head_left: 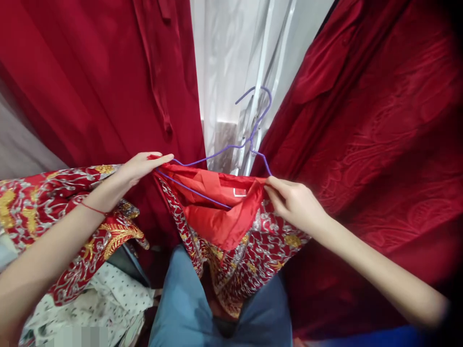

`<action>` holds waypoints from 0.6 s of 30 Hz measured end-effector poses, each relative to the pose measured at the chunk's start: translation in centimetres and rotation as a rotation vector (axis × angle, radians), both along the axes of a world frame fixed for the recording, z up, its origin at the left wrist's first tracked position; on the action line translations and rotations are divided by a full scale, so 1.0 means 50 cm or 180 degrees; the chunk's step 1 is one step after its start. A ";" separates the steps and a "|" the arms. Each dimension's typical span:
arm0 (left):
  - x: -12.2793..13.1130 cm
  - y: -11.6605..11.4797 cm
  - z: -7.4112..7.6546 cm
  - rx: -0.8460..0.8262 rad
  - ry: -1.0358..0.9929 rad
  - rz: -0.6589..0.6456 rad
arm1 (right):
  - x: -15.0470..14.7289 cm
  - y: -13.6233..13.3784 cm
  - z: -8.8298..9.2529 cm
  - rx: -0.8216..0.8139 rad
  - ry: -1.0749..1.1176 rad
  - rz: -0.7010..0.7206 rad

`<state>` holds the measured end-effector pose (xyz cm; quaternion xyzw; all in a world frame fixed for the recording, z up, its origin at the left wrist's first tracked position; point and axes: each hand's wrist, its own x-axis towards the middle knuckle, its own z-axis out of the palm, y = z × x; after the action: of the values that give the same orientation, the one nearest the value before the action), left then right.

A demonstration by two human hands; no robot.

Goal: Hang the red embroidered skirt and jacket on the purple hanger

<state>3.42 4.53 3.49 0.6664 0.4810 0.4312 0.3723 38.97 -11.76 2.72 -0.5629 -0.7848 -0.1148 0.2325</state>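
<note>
A crimson garment (249, 253), embroidered in silver and gold, lined in plain red, hangs at six o'clock, a purple hanger (251, 139) partly inside it, hook toward twelve. Left hand (140, 167) pinches the garment's edge at nine, right hand (297, 200) at three.

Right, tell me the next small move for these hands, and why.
Probably ease the right hand gently outward, drawing the patterned garment's edge along the purple hanger. That hand and the left hand pinch opposite sides of the opening, the hanger's lower bar runs inside it, and the red lining sags slack between.
</note>
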 end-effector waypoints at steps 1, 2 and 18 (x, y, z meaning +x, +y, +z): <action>0.001 -0.003 -0.002 0.0218 0.0252 0.0052 | 0.005 0.001 0.001 0.0025 0.0030 0.0035; 0.002 -0.007 -0.003 0.0468 0.0514 0.0090 | 0.010 0.001 0.002 0.0060 0.0067 0.0095; 0.112 -0.089 0.036 0.1279 0.3669 0.1217 | 0.009 -0.009 -0.013 0.0573 0.0464 0.0766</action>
<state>9.02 0.06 5.29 0.7506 0.6243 0.1442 -0.1618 39.40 -12.19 2.06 -0.4485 -0.8142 -0.1148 0.3503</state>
